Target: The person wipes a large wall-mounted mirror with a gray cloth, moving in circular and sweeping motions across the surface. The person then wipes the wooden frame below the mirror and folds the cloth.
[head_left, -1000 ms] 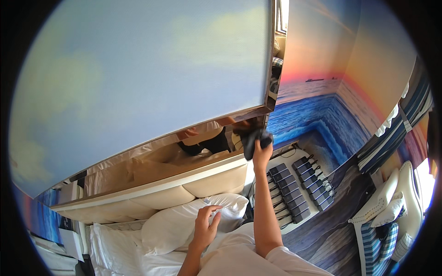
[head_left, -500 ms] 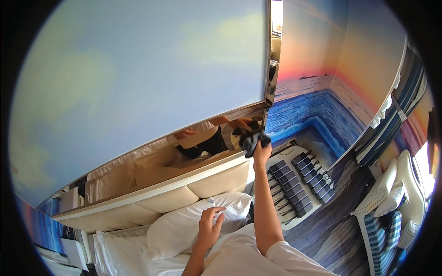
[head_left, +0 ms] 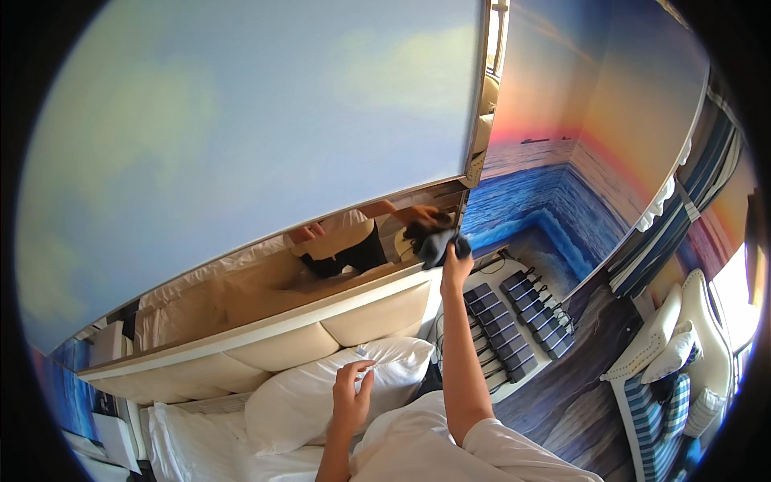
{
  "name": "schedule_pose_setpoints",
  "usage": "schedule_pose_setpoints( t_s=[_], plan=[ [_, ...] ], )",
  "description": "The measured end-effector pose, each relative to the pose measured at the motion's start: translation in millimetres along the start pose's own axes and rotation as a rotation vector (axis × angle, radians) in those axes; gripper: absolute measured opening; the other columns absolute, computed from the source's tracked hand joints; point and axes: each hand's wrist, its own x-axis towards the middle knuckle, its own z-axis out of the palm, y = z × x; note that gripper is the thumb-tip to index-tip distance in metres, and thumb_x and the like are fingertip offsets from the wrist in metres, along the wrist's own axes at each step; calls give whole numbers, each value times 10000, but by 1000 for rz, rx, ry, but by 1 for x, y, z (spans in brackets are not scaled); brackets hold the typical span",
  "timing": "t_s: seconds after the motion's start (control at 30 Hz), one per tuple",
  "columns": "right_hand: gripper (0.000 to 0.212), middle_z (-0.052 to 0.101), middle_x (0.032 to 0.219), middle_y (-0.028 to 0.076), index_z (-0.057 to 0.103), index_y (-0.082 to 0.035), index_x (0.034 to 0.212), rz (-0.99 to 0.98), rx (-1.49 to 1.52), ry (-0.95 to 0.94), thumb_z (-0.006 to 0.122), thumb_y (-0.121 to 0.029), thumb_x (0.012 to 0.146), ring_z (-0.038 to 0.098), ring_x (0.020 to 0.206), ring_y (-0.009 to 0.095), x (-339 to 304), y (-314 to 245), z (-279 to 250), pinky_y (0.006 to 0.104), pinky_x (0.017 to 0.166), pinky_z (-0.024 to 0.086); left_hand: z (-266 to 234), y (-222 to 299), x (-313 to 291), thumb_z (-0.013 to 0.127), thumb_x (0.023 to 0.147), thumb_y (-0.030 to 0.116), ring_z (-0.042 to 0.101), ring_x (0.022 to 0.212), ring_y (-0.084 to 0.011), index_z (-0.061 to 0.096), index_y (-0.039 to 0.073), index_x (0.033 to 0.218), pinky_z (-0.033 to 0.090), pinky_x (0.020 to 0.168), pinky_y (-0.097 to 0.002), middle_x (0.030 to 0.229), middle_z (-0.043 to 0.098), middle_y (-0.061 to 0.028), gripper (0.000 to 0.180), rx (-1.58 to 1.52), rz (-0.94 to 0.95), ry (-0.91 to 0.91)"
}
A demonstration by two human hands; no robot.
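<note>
My right hand [head_left: 455,269] reaches far forward with its fingers wrapped round a bunched dark grey cloth [head_left: 434,251]. The cloth lies at the lower right corner of the mirrored border [head_left: 241,309], just above the headboard [head_left: 297,341]. Its reflection shows dark in the mirror. My left hand [head_left: 351,394] hovers over a white pillow [head_left: 321,394]. Its fingers are loosely bent and apart, with nothing in them. Above the mirrored border spreads a large pale blue panel [head_left: 265,120] with soft cloud shapes.
Right of my right arm stands a white bedside table [head_left: 514,390] with two rows of dark grey blocks [head_left: 502,329] and black cables. A cream armchair [head_left: 715,321] with striped cushions is at far right, near the dark curtain [head_left: 675,205]. A sea mural [head_left: 538,193] covers the corner walls.
The dark cloth and my right hand have shifted very slightly along the mirror's lower corner. My left hand appears slightly farther left, along with a small turn of the whole view.
</note>
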Motion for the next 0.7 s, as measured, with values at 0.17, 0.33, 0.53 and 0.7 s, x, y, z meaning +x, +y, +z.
schedule_pose_setpoints(
  t_s=[0.17, 0.33, 0.53, 0.7],
  plan=[
    [193, 616, 888, 18, 624, 2, 964, 113, 316, -153, 690, -108, 821, 555, 785, 90, 6, -35, 3, 241, 720, 447, 16, 5, 0, 576, 859, 122, 552, 941, -248, 620, 62, 1035, 428, 829, -350, 999, 627, -100, 191, 24, 3, 40],
    [153, 630, 875, 20, 628, -24, 959, 53, 323, -293, 667, -66, 817, 575, 762, 87, 29, -98, 33, 223, 665, 451, 44, 19, 14, 572, 857, 99, 548, 930, -259, 618, 52, 1020, 416, 846, -351, 1000, 626, -102, 176, 51, 12, 82],
    [171, 633, 881, 14, 636, -10, 958, 327, 216, -280, 683, -61, 801, 564, 779, 85, 12, -12, -27, 227, 695, 446, 77, 38, 17, 573, 855, 98, 548, 901, -259, 612, 55, 1033, 422, 824, -357, 996, 626, -96, 187, 21, -76, 145],
    [130, 622, 779, -19, 655, -12, 857, 284, 174, -421, 719, -113, 807, 523, 677, 47, 32, -99, 11, 209, 623, 416, 88, 49, 13, 568, 855, 95, 549, 891, -259, 611, 66, 1029, 431, 802, -360, 995, 626, -91, 181, 52, -186, 217]
  ],
)
